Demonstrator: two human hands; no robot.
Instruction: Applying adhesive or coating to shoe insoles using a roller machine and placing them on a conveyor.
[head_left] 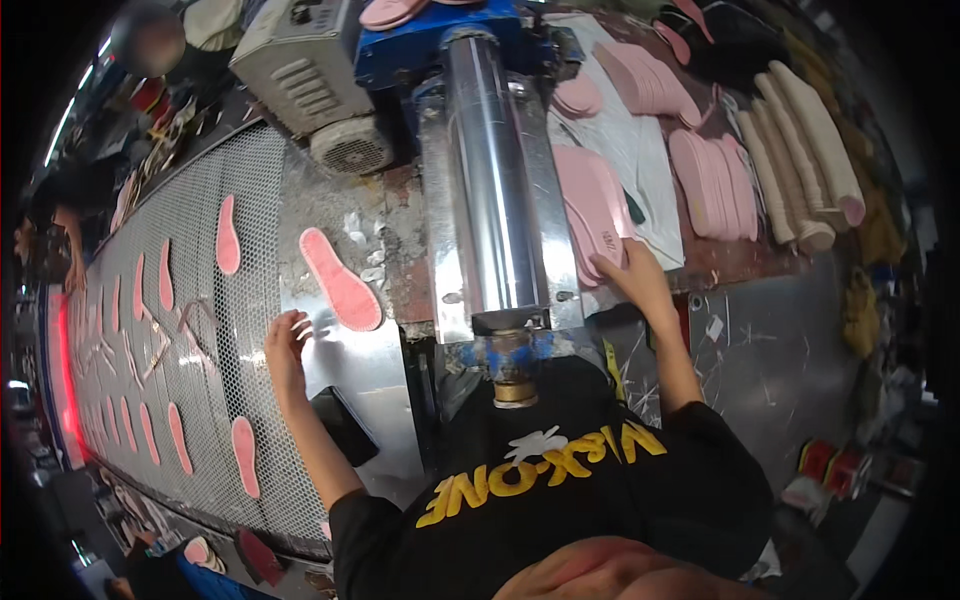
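Beside the mesh belt, my left hand (287, 352) is raised with its fingers slightly bent and apart, holding nothing. Just beyond it, a pink insole (342, 282) lies alone on the metal plate, its rounded heel toward me. To the right of the machine's shiny roller (492, 180), my right hand (642, 284) grips the near end of a pink insole (592, 195) on top of a pile. Its thumb lies on the upper face; the other fingers are partly hidden at the edge.
On the left, a mesh conveyor belt (205, 375) carries several spaced pink insoles. More insole stacks (712, 185) stand at the right on a white sheet (655, 225), next to beige rolled pieces (805, 160). A grey motor housing (300, 70) sits behind. A black phone-like slab (345, 425) lies near my left forearm.
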